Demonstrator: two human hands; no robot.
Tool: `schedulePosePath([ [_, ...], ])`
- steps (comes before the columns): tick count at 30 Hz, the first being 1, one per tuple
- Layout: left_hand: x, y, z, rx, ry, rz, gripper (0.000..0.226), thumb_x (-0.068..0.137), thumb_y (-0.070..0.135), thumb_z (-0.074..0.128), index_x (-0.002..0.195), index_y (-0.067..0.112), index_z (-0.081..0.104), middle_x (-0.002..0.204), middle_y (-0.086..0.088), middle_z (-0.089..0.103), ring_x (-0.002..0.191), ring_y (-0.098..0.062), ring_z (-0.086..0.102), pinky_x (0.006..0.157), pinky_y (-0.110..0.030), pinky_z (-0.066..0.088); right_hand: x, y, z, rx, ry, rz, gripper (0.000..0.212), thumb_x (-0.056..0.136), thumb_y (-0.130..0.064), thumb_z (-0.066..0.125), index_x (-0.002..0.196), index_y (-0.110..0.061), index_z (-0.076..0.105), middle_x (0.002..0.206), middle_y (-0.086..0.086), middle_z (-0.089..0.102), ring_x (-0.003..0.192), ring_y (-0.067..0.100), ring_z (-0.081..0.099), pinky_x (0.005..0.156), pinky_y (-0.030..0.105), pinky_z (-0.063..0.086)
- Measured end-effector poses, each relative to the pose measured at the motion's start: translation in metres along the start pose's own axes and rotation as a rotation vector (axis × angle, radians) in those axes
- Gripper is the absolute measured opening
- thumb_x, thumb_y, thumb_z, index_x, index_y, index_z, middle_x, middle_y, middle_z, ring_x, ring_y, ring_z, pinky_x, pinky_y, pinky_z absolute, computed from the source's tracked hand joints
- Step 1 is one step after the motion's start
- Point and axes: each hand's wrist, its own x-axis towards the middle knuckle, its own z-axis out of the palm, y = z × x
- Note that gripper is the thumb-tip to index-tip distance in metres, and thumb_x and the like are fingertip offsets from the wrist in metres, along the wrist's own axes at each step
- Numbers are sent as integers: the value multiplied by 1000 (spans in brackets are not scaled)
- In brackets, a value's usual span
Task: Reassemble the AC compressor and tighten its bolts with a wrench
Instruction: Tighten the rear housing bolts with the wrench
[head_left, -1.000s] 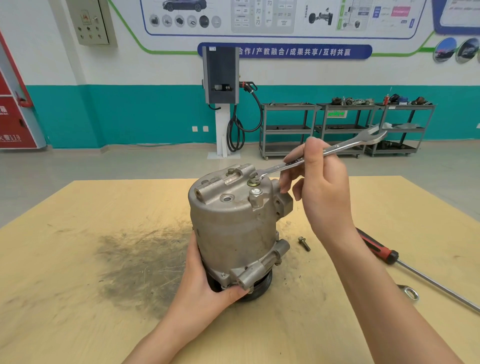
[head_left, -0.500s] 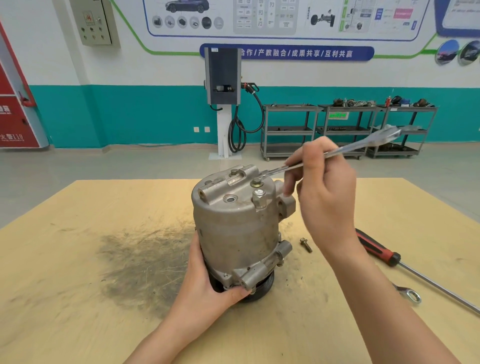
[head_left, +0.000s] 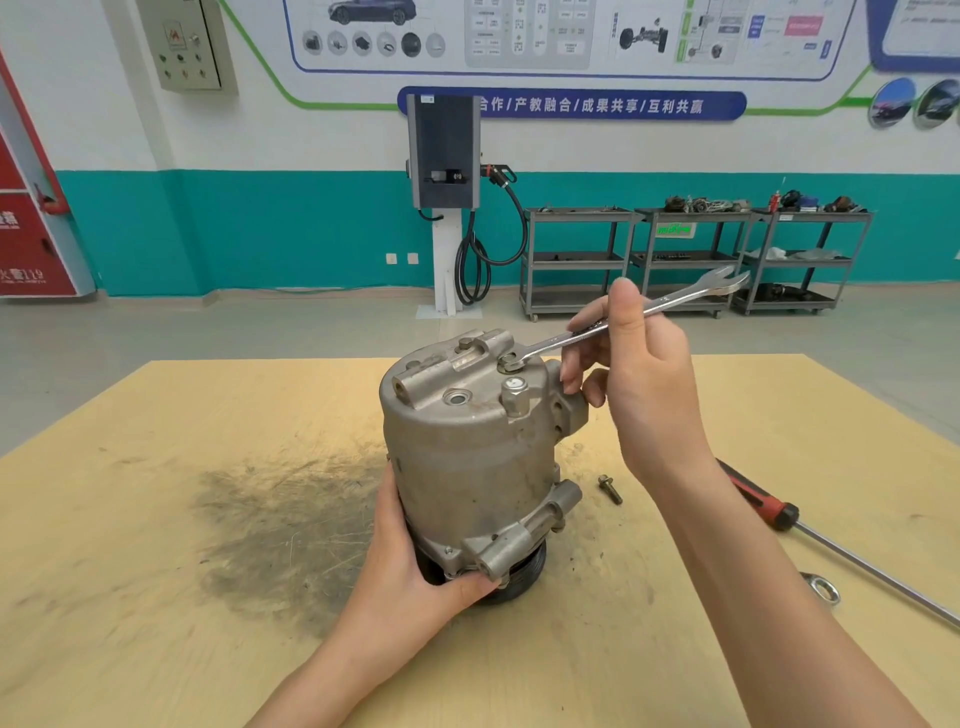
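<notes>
I am standing the AC compressor (head_left: 467, 457) upright on the yellow wooden table (head_left: 156, 519), near the middle, with its black pulley end down. My left hand (head_left: 415, 577) is wrapping around the bottom of it, with my thumb curling under a metal lug at the front. My right hand (head_left: 644, 384) is pinching the wrench (head_left: 623, 319) between my thumb and fingers, near the middle of its handle. The ring end of the wrench is sitting on a bolt (head_left: 508, 362) on top of the compressor, and the open end is pointing up and away to the right. One loose bolt (head_left: 610, 488) is lying on the table just beside the compressor, on the right. A screwdriver (head_left: 779, 514) with a red and black handle is lying farther right. Another wrench's ring end (head_left: 823, 590) is peeking out near my right arm.
</notes>
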Motion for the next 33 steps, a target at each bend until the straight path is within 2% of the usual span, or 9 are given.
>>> schedulePosePath([
  [2, 0, 0, 0, 0, 6, -12, 127, 43, 69, 86, 143, 50, 11, 129, 41, 42, 123, 15, 44, 89, -2, 40, -5, -2, 3, -94, 4, -138, 39, 103, -37, 37, 80, -12, 57, 53, 0, 59, 48, 12, 55, 46, 18, 40],
  [6, 1, -2, 1, 20, 17, -11, 121, 48, 59, 86, 141, 55, 10, 124, 46, 41, 121, 19, 42, 84, 2, 39, -11, -4, 7, -468, 3, -521, 35, 97, -34, 43, 80, -7, 57, 54, -2, 57, 46, 17, 56, 44, 40, 46],
  [8, 1, -2, 1, 23, 20, -13, 121, 47, 59, 86, 141, 54, 10, 124, 46, 41, 120, 20, 42, 84, 3, 38, -12, -6, 9, -555, 4, -622, 36, 97, -33, 44, 79, -5, 59, 55, 0, 58, 46, 19, 56, 43, 40, 46],
  [11, 0, -1, 1, 17, 17, -17, 120, 47, 57, 86, 142, 52, 11, 125, 43, 41, 120, 19, 42, 85, 2, 38, -11, -11, 9, -339, 42, -458, 28, 97, -35, 42, 79, -18, 54, 54, -7, 56, 47, 13, 56, 47, 27, 43],
  [14, -1, 0, 1, 9, 11, -6, 120, 49, 57, 86, 142, 51, 10, 126, 44, 40, 120, 21, 41, 85, 4, 36, -6, -13, 3, -85, 95, -229, 34, 103, -34, 37, 79, -18, 54, 54, -3, 56, 49, 11, 53, 48, 15, 38],
  [20, 1, -1, 2, -7, 12, -4, 108, 49, 51, 86, 132, 57, 17, 122, 44, 45, 119, 18, 44, 86, 3, 37, 4, -7, -5, 79, -8, 88, 42, 105, -37, 32, 80, -12, 56, 54, -1, 60, 49, 12, 56, 41, 19, 36],
  [25, 0, -2, 1, -10, 10, -4, 122, 45, 60, 87, 143, 44, 16, 124, 40, 46, 121, 15, 46, 88, 0, 39, 5, -5, -6, 126, -55, 131, 42, 104, -39, 34, 80, -13, 57, 57, 1, 61, 50, 13, 54, 41, 19, 35],
  [29, 0, -1, 1, -2, 8, -11, 123, 45, 62, 87, 142, 52, 12, 125, 41, 46, 122, 12, 47, 95, -15, 41, 5, -4, -6, 161, -43, 145, 42, 103, -40, 34, 82, -12, 57, 58, 1, 60, 50, 13, 51, 41, 20, 33],
  [33, 0, -1, 1, 4, 10, 1, 115, 49, 54, 88, 135, 60, 12, 125, 42, 45, 122, 13, 47, 93, -14, 41, 5, -2, -6, 159, -39, 150, 42, 102, -41, 35, 82, -12, 57, 58, 1, 60, 50, 13, 52, 40, 19, 32],
])
